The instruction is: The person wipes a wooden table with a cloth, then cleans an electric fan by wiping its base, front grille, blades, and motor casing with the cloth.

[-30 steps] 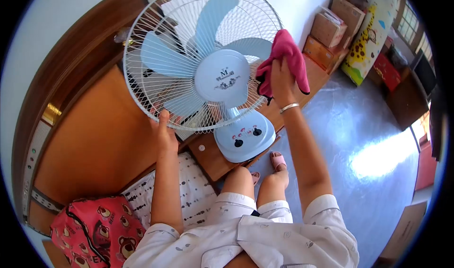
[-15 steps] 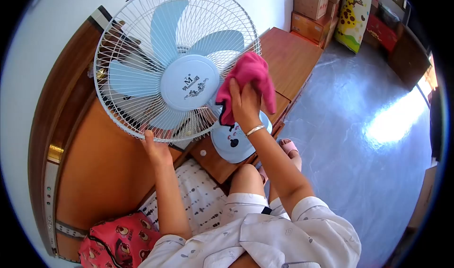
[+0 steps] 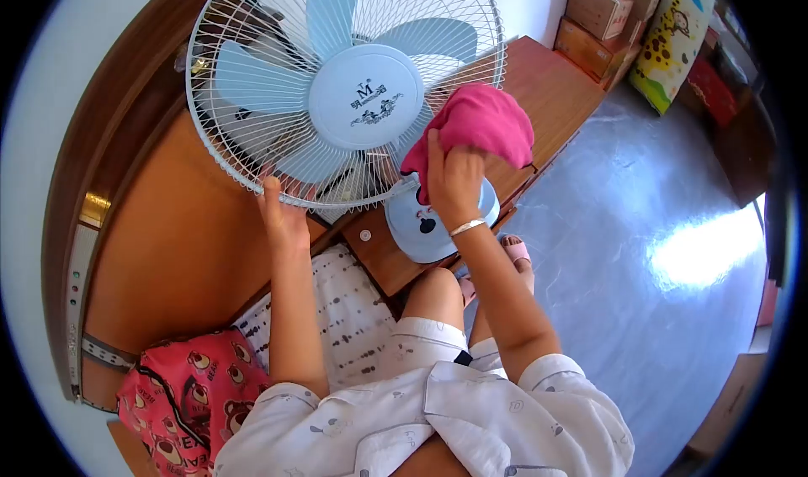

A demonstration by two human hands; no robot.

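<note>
A light blue electric fan (image 3: 366,97) with a white wire guard (image 3: 220,145) stands in front of me, its face turned up towards me. My left hand (image 3: 284,216) grips the guard's lower rim, thumb in front and fingers behind the wires. In my right hand (image 3: 454,182) is a bunched pink cloth (image 3: 486,124) with a dark edge, at the right side of the guard. Whether the cloth touches the wires I cannot tell. Below the cloth, the fan's blue base (image 3: 417,233) with its knobs rests on a wooden cabinet (image 3: 547,98), partly hidden by my right hand.
A curved brown headboard (image 3: 168,250) lies to the left. Beside me are a pink bear-print bag (image 3: 198,393) and a patterned white cloth (image 3: 345,309). Cardboard boxes (image 3: 593,31) and a giraffe-print panel (image 3: 673,39) stand at the back right, above a shiny grey floor (image 3: 589,250).
The view has shifted, so the fan sits higher in it. My right hand and the cloth have moved slightly down relative to the fan, and the cloth is folded differently. My left hand keeps its grip.
</note>
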